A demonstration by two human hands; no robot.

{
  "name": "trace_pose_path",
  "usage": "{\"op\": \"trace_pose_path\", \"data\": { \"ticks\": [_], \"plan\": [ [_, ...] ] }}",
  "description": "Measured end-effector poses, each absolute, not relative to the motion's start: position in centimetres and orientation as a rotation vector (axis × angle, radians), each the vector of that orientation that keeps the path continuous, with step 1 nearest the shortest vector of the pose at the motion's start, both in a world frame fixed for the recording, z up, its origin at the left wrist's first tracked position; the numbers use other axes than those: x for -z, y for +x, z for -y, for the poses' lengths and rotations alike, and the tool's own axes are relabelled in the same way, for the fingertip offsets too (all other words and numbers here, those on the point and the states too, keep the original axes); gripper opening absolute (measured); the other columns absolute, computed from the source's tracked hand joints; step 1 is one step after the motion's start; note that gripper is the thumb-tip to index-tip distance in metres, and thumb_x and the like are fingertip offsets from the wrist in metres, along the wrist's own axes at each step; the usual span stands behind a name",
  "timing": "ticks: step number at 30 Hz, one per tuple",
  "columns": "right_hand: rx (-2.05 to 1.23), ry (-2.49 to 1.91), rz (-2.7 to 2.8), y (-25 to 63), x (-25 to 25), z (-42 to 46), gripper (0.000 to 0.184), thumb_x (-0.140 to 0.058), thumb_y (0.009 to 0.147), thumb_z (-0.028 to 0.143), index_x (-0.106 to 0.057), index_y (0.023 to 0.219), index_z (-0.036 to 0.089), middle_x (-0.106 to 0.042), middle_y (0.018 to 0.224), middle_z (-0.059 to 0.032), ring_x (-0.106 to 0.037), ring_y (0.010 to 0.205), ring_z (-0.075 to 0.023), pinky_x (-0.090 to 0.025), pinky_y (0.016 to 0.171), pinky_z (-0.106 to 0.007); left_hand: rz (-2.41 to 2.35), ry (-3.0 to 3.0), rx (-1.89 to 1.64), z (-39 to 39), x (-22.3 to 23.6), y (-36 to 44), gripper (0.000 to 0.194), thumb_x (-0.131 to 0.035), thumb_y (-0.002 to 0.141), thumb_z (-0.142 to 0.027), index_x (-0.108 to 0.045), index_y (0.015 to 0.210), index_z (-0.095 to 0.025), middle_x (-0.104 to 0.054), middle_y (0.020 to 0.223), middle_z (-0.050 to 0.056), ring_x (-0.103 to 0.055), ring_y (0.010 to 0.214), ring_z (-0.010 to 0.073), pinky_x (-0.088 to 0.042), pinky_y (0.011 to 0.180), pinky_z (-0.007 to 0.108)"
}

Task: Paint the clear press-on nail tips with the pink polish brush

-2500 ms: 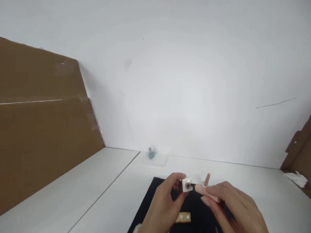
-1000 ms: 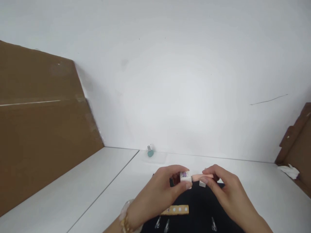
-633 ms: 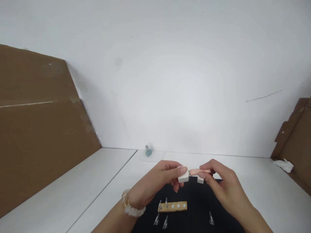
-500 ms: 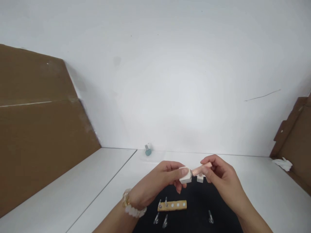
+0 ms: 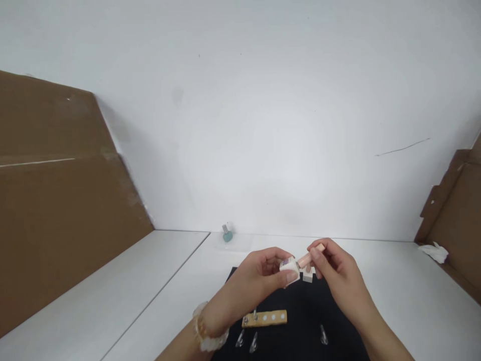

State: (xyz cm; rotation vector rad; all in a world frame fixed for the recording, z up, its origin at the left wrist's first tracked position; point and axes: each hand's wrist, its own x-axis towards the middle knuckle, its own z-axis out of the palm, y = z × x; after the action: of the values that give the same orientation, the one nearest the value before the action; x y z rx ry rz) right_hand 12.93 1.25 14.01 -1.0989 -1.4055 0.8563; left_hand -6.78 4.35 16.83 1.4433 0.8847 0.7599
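In the head view, my left hand [image 5: 259, 276] grips a white, square nail polish bottle [image 5: 289, 271] with a small purple mark on its face. The bottle is tilted, its neck toward the right. My right hand [image 5: 334, 263] pinches the long pink cap [image 5: 311, 255], which meets the bottle's neck; any brush is hidden. Just behind and below the cap stands a second white bottle [image 5: 307, 276], partly covered by my right hand. Below my hands a tan strip [image 5: 268, 318] with white dots carries clear nail tips at its left end.
Loose clear nail tips [image 5: 253, 342] lie on the black mat [image 5: 296, 336]; another nail tip [image 5: 323, 335] lies farther right. A teal bottle with a grey cap [image 5: 227, 234] rests at the back on a clear sheet. Cardboard [image 5: 67, 200] walls the left side; crumpled white tissue [image 5: 434, 251] lies right.
The dark brush by the bottle's opening has gone out of sight and the cap now meets the neck. My hands have turned bottle and cap; the purple mark faces up again.
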Motion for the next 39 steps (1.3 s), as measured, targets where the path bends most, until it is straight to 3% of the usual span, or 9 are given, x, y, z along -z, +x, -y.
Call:
{"op": "trace_pose_path", "data": {
  "ticks": [5, 9, 15, 19, 23, 27, 29, 32, 39],
  "plan": [
    [-0.900, -1.065, 1.316, 13.6, -13.9, -1.8, 0.041, -0.067, 0.092, 0.060, -0.067, 0.083, 0.020, -0.061, 0.069, 0.0007, -0.049, 0.058, -0.0136, -0.047, 0.058, -0.026, -0.883, 1.388, -0.731, -4.6, -16.2, -6.7, 0.038, -0.084, 0.073, -0.042, -0.071, 0.097, -0.017, -0.073, 0.083, 0.001, -0.064, 0.072, 0.0164, -0.052, 0.080, 0.037],
    [-0.868, -1.067, 1.165, 14.6, -13.8, -2.5, 0.043, -0.070, 0.089, 0.061, -0.069, 0.080, 0.019, -0.055, 0.063, 0.0022, -0.044, 0.058, -0.0125, -0.044, 0.058, -0.026, -0.908, 1.403, -0.808, -5.0, -14.9, -6.9, 0.051, -0.086, 0.069, -0.038, -0.066, 0.112, -0.020, -0.074, 0.089, 0.000, -0.069, 0.087, 0.0206, -0.052, 0.086, 0.037],
    [-0.928, -1.062, 1.119, 16.1, -14.0, -2.9, 0.043, -0.072, 0.088, 0.061, -0.072, 0.085, 0.018, -0.059, 0.073, -0.0009, -0.042, 0.057, -0.0119, -0.042, 0.057, -0.028, -1.057, 1.559, -0.845, -6.2, -12.4, -8.3, 0.024, -0.077, 0.068, -0.027, -0.064, 0.087, -0.021, -0.075, 0.081, -0.001, -0.072, 0.081, 0.0214, -0.055, 0.080, 0.036],
    [-1.011, -1.013, 1.147, 15.6, -14.6, -2.3, 0.042, -0.072, 0.089, 0.059, -0.072, 0.086, 0.017, -0.055, 0.069, 0.0009, -0.039, 0.055, -0.0107, -0.042, 0.056, -0.027, -1.086, 1.627, -0.955, -5.3, -12.3, -8.5, 0.027, -0.073, 0.071, -0.024, -0.069, 0.098, -0.023, -0.080, 0.095, 0.002, -0.073, 0.089, 0.0227, -0.056, 0.088, 0.040],
    [-0.732, -1.045, 1.196, 13.8, -14.9, -0.6, 0.033, -0.069, 0.093, 0.053, -0.070, 0.087, 0.021, -0.056, 0.062, 0.0015, -0.047, 0.055, -0.0140, -0.047, 0.056, -0.028, -1.104, 1.716, -1.190, -3.3, -12.8, -7.7, 0.023, -0.068, 0.079, -0.023, -0.072, 0.101, -0.026, -0.076, 0.129, 0.005, -0.070, 0.112, 0.0255, -0.054, 0.100, 0.043],
    [-0.174, -0.971, 1.332, 12.3, -14.3, 1.1, 0.007, -0.065, 0.097, 0.030, -0.069, 0.095, 0.024, -0.066, 0.074, -0.0010, -0.057, 0.058, -0.0152, -0.051, 0.056, -0.027, -1.098, 1.715, -1.350, -2.4, -12.7, -7.0, 0.024, -0.068, 0.080, -0.020, -0.073, 0.103, -0.028, -0.077, 0.126, 0.003, -0.072, 0.112, 0.0249, -0.059, 0.094, 0.040],
    [0.021, -0.825, 1.462, 11.8, -13.8, 1.6, 0.011, -0.063, 0.095, 0.017, -0.069, 0.100, 0.024, -0.067, 0.076, -0.0010, -0.060, 0.061, -0.0155, -0.049, 0.055, -0.027, -1.090, 1.698, -1.417, -2.4, -12.5, -7.1, 0.025, -0.069, 0.080, -0.020, -0.073, 0.103, -0.028, -0.078, 0.124, 0.003, -0.074, 0.108, 0.0239, -0.061, 0.092, 0.038],
    [0.108, -0.713, 1.508, 11.0, -13.4, 1.9, 0.020, -0.060, 0.093, 0.009, -0.067, 0.106, 0.022, -0.067, 0.075, -0.0011, -0.060, 0.064, -0.0163, -0.048, 0.056, -0.028, -1.066, 1.679, -1.471, -2.3, -12.4, -7.3, 0.025, -0.070, 0.079, -0.018, -0.073, 0.101, -0.028, -0.079, 0.121, 0.002, -0.075, 0.108, 0.0229, -0.063, 0.091, 0.036],
    [0.119, -0.772, 1.459, 10.1, -13.1, 2.8, 0.014, -0.061, 0.096, 0.012, -0.068, 0.104, 0.022, -0.070, 0.079, -0.0019, -0.065, 0.070, -0.0179, -0.050, 0.067, -0.033, -1.015, 1.685, -1.490, -1.9, -12.7, -7.2, 0.024, -0.070, 0.080, -0.015, -0.073, 0.100, -0.029, -0.081, 0.120, 0.000, -0.076, 0.111, 0.0212, -0.065, 0.093, 0.032]
  ]
}}
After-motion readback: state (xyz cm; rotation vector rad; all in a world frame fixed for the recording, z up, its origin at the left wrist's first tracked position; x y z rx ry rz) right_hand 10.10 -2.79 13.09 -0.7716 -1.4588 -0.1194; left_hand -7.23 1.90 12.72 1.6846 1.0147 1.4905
